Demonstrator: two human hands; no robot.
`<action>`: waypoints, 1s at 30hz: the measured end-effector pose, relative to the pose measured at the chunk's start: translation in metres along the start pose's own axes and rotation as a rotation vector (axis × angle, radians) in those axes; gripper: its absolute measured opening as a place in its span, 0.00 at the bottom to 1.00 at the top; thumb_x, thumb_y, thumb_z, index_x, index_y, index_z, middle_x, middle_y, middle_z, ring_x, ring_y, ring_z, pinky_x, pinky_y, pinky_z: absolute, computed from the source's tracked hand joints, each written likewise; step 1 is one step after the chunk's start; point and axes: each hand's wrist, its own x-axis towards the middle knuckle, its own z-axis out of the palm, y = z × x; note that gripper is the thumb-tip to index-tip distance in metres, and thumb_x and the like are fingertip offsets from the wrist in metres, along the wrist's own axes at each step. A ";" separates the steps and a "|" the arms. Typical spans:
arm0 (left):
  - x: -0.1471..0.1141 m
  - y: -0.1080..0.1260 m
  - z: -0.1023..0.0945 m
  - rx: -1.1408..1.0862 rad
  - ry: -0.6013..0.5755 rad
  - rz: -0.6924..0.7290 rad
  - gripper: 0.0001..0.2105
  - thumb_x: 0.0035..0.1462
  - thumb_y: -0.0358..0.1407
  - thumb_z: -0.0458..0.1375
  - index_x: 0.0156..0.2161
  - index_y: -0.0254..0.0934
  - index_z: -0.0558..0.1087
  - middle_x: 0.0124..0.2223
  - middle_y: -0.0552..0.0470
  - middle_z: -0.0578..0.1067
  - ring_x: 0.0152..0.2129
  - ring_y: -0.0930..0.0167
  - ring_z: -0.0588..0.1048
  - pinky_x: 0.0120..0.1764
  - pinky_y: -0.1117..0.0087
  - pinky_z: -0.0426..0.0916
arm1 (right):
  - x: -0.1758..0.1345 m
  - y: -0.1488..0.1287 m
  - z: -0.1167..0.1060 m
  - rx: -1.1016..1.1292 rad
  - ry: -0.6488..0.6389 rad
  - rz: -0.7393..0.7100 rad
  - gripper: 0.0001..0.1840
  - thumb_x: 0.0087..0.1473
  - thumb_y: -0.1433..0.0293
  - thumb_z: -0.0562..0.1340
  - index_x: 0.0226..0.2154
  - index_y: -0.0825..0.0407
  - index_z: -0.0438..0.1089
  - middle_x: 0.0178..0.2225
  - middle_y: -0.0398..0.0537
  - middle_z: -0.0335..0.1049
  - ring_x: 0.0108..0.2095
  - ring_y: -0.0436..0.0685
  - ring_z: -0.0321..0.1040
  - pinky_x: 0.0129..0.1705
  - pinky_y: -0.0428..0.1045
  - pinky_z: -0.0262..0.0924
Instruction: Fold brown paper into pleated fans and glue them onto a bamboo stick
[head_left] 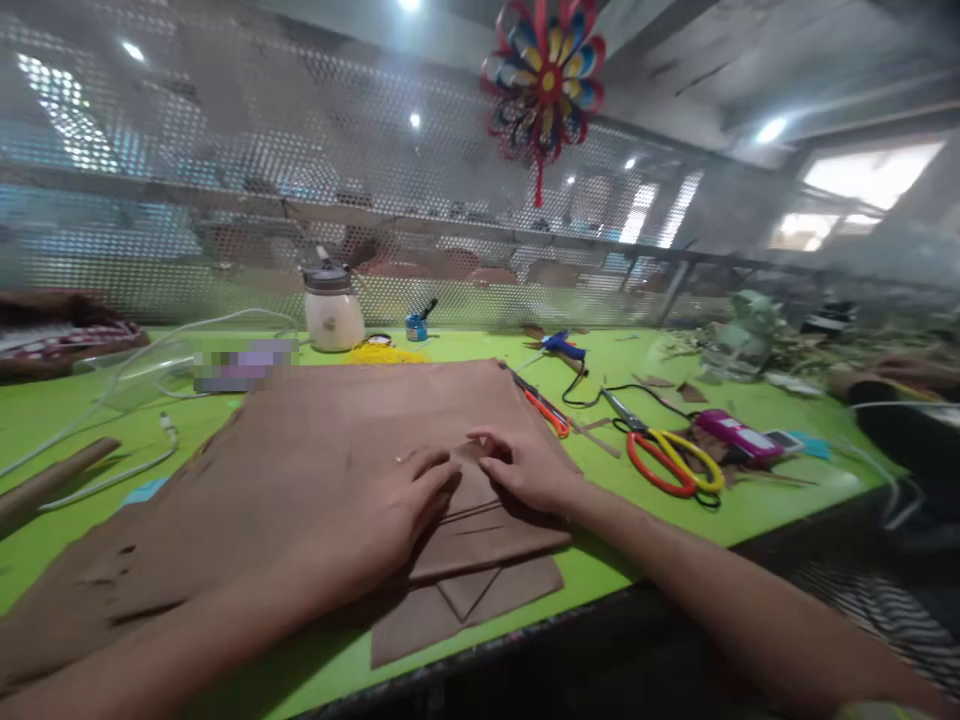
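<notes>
My left hand [405, 510] rests on a large brown sheet [330, 430], fingers loosely bent and pointing right, with a ring on one finger. Its thumb is mostly hidden below. My right hand [529, 470] lies opposite, thumb and index finger apart, over a small folded brown piece [472, 480]. The fingertips of both hands meet the edges of this piece. Below it are more folded layers, and a flat brown piece with folded flaps [480, 595] sticks out towards the table's front edge. The sheet looks like thin leather or heavy paper; I cannot tell which.
On the green table [795, 500], scissors with red and yellow handles [675, 465], an orange-handled cutter [551, 412], a blue glue gun [564, 347] and a magenta device [739, 437] lie right. A white jar [334, 310] and blue bottle [417, 325] stand behind. A cable [127, 482] runs left.
</notes>
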 end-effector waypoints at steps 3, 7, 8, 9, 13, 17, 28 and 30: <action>0.001 -0.007 0.010 0.006 0.035 -0.098 0.18 0.62 0.38 0.39 0.51 0.41 0.65 0.53 0.47 0.65 0.47 0.67 0.66 0.49 0.65 0.61 | 0.000 -0.004 0.000 -0.044 -0.017 -0.018 0.21 0.49 0.75 0.56 0.47 0.53 0.66 0.25 0.42 0.68 0.26 0.49 0.60 0.31 0.45 0.54; 0.009 -0.017 0.004 0.068 -0.007 -0.134 0.18 0.61 0.40 0.40 0.51 0.39 0.65 0.48 0.46 0.70 0.41 0.65 0.68 0.46 0.62 0.62 | 0.004 0.000 -0.006 -0.055 -0.049 -0.054 0.23 0.49 0.72 0.58 0.50 0.53 0.64 0.27 0.42 0.70 0.28 0.50 0.63 0.32 0.44 0.55; 0.012 -0.018 0.002 0.085 -0.024 -0.139 0.18 0.61 0.41 0.41 0.50 0.38 0.66 0.46 0.45 0.70 0.40 0.65 0.69 0.45 0.62 0.63 | 0.008 0.004 -0.011 -0.067 -0.045 -0.063 0.23 0.50 0.71 0.58 0.50 0.53 0.63 0.28 0.42 0.71 0.29 0.50 0.64 0.33 0.44 0.56; 0.015 -0.020 0.000 0.104 -0.037 -0.149 0.19 0.60 0.41 0.41 0.49 0.36 0.67 0.45 0.44 0.71 0.39 0.65 0.69 0.44 0.62 0.63 | 0.013 0.010 -0.018 -0.104 -0.028 -0.054 0.22 0.51 0.69 0.57 0.50 0.54 0.64 0.30 0.43 0.72 0.30 0.50 0.65 0.34 0.44 0.56; 0.018 -0.019 0.001 0.188 -0.030 -0.207 0.18 0.59 0.41 0.44 0.46 0.34 0.69 0.44 0.42 0.69 0.38 0.64 0.69 0.41 0.62 0.63 | 0.038 0.049 -0.055 -0.436 0.131 0.153 0.17 0.55 0.66 0.53 0.42 0.57 0.70 0.40 0.53 0.72 0.38 0.53 0.66 0.39 0.45 0.56; 0.012 -0.010 0.003 0.208 -0.021 -0.197 0.17 0.59 0.40 0.44 0.47 0.37 0.68 0.44 0.44 0.68 0.39 0.64 0.67 0.42 0.61 0.61 | 0.052 0.086 -0.066 -0.523 0.108 0.265 0.18 0.47 0.62 0.60 0.30 0.62 0.73 0.34 0.64 0.72 0.37 0.62 0.66 0.36 0.49 0.56; 0.008 -0.003 0.005 0.176 -0.020 -0.202 0.12 0.58 0.38 0.45 0.44 0.36 0.64 0.43 0.46 0.66 0.39 0.64 0.66 0.42 0.61 0.60 | 0.029 0.099 -0.090 -0.303 0.272 0.318 0.23 0.53 0.63 0.54 0.48 0.60 0.64 0.35 0.56 0.72 0.31 0.57 0.69 0.31 0.49 0.60; 0.007 -0.004 0.005 0.165 -0.019 -0.199 0.11 0.58 0.37 0.45 0.44 0.36 0.63 0.43 0.45 0.67 0.39 0.64 0.66 0.42 0.61 0.60 | 0.016 0.081 -0.091 -0.136 0.212 0.143 0.24 0.52 0.60 0.55 0.48 0.57 0.63 0.35 0.52 0.71 0.32 0.56 0.69 0.33 0.50 0.62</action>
